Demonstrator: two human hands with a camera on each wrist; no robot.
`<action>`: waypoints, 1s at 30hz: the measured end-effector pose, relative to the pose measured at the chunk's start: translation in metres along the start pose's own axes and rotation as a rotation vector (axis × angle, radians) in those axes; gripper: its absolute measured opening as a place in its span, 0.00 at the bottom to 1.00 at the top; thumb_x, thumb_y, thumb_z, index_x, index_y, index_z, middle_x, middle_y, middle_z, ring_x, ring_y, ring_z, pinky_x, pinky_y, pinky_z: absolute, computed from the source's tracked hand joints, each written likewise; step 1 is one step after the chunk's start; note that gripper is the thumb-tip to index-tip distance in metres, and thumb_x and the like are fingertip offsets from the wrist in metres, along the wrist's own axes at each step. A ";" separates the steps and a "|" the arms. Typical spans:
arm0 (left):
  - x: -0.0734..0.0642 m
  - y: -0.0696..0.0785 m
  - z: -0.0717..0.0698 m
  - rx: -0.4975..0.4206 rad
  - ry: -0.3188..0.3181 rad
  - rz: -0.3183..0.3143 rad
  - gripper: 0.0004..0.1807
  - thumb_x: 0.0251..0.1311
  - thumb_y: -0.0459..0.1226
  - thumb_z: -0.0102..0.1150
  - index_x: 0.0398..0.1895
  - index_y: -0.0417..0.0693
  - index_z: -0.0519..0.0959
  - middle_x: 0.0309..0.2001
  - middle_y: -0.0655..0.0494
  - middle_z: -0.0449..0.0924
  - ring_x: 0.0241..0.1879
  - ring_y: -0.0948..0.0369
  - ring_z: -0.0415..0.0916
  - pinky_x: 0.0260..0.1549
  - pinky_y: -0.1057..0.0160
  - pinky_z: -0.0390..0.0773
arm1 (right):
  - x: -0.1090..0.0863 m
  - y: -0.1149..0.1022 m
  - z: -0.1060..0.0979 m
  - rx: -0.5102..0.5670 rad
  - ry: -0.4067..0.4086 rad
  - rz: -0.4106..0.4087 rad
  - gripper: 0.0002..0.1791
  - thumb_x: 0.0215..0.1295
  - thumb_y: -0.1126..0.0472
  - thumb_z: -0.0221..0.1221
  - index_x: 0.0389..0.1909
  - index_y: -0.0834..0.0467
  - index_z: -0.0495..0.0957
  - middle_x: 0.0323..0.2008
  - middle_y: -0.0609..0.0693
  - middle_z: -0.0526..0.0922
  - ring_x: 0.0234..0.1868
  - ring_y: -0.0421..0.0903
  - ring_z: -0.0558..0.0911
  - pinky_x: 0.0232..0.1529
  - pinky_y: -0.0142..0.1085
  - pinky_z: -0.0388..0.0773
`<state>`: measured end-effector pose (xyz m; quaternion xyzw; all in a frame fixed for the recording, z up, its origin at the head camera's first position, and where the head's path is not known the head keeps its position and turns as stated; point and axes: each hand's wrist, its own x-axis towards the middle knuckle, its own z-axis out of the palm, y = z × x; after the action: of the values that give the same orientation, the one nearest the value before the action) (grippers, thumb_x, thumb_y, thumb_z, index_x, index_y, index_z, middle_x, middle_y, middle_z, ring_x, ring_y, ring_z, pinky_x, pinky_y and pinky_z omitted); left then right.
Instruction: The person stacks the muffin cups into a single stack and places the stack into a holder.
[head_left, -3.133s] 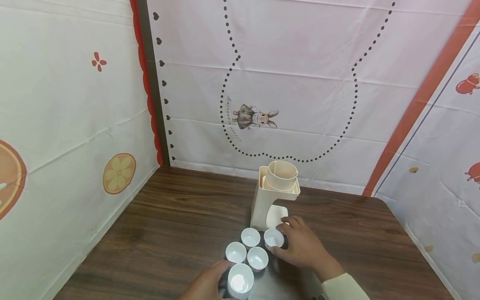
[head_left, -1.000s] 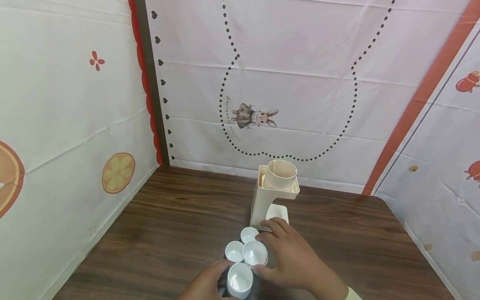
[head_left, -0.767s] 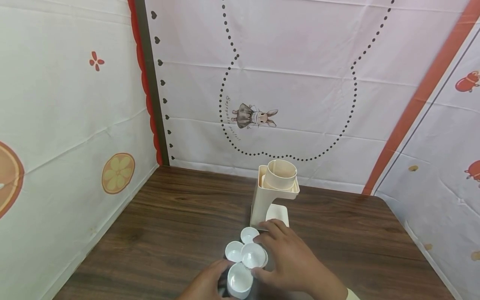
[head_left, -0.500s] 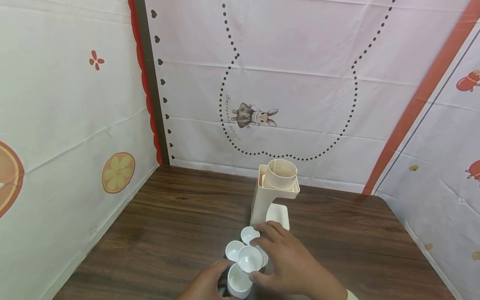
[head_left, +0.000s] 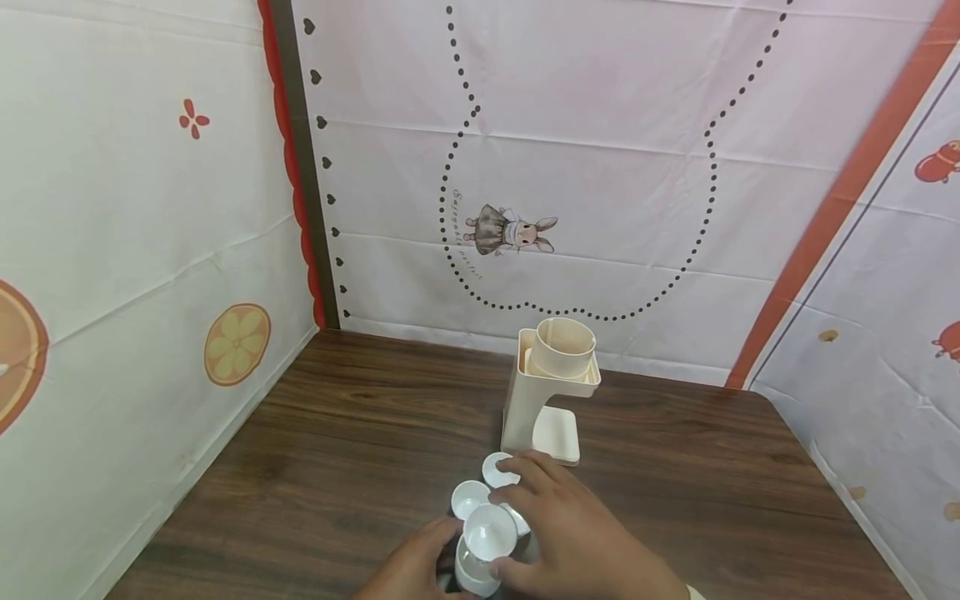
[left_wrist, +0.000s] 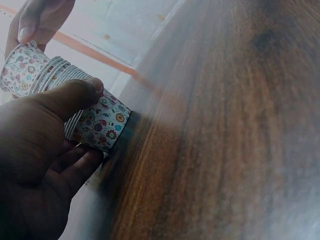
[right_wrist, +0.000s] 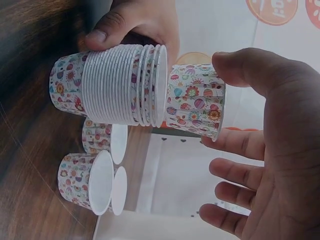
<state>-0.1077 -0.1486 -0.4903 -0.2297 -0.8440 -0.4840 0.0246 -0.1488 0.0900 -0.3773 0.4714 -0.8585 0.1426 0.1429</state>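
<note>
My left hand [head_left: 416,560] grips a tall stack of nested paper baking cups [right_wrist: 107,85], white inside with a floral print outside, standing on the table. My right hand [head_left: 562,527] pinches a single paper cup [right_wrist: 195,100] by its rim between thumb and index finger, the other fingers spread. That cup is right at the mouth of the stack, its base toward the opening, and overlaps it in the head view. Just beyond stand three loose cups: one at the left [head_left: 470,500], one farther back [head_left: 498,469] and one partly hidden by the right hand [head_left: 519,518].
Behind the cups stands a cream-coloured stand [head_left: 522,412] with an open cylinder [head_left: 564,348] on top and a flat foot [head_left: 558,437] low at its right. The dark wood table [head_left: 360,433] is bordered by printed cloth walls [head_left: 600,225].
My right hand has lifted the cup nearest the stand's foot and carried it left and toward me, over another cup, to the stack's mouth. The left hand stays on the stack.
</note>
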 end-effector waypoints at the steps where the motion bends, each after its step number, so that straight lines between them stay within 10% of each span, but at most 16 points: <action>1: 0.000 0.000 0.000 0.007 0.000 0.000 0.37 0.43 0.42 0.84 0.60 0.57 0.77 0.51 0.67 0.76 0.48 0.69 0.75 0.47 0.65 0.80 | 0.000 0.000 0.000 0.004 -0.004 0.001 0.28 0.49 0.38 0.74 0.50 0.45 0.82 0.67 0.39 0.69 0.70 0.44 0.65 0.60 0.44 0.75; 30: 0.003 0.001 0.000 0.004 -0.010 -0.010 0.38 0.44 0.42 0.84 0.61 0.54 0.76 0.51 0.64 0.77 0.49 0.68 0.76 0.46 0.65 0.81 | 0.000 0.002 0.006 -0.006 0.006 -0.066 0.32 0.46 0.40 0.74 0.52 0.48 0.81 0.64 0.42 0.71 0.68 0.45 0.67 0.59 0.43 0.75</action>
<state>-0.1097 -0.1473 -0.4889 -0.2281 -0.8462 -0.4812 0.0185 -0.1510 0.0883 -0.3831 0.4987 -0.8424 0.1369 0.1516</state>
